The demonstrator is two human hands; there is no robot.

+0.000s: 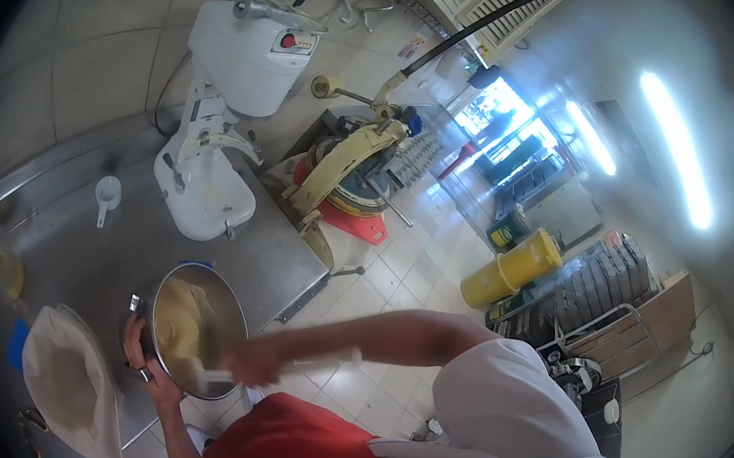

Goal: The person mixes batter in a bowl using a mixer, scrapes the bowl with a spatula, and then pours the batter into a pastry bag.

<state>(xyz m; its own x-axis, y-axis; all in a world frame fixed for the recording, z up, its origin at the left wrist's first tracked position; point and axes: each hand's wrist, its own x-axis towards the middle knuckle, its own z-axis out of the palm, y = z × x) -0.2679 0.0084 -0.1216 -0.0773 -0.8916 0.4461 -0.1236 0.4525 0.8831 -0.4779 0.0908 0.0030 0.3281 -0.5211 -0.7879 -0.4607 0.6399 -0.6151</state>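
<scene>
A steel mixing bowl (pixel 230 308) stands tilted at the near edge of the metal worktable, with smooth pale-yellow batter (pixel 182 320) in it. My left hand (pixel 157 376) grips the bowl's left side by its metal handle, fingers curled around. Over the bowl's near rim, my right hand (pixel 254 361) is closed around a pale, long-handled spatula (pixel 214 376), whose end reaches into the batter. Motion smears both the right hand and the spatula. To the left of the bowl is an open cloth-like sack (pixel 69 376) with pale grainy or powdery contents.
A white stand mixer (pixel 251 58) rises at the worktable's (pixel 131 240) back. Behind the sack sits a yellowish tub (pixel 7 274), and a white measuring cup (pixel 108 193) lies farther back. Scissors (pixel 33 421) rest left of the sack. A cream-coloured machine (pixel 343 173) stands right of the table.
</scene>
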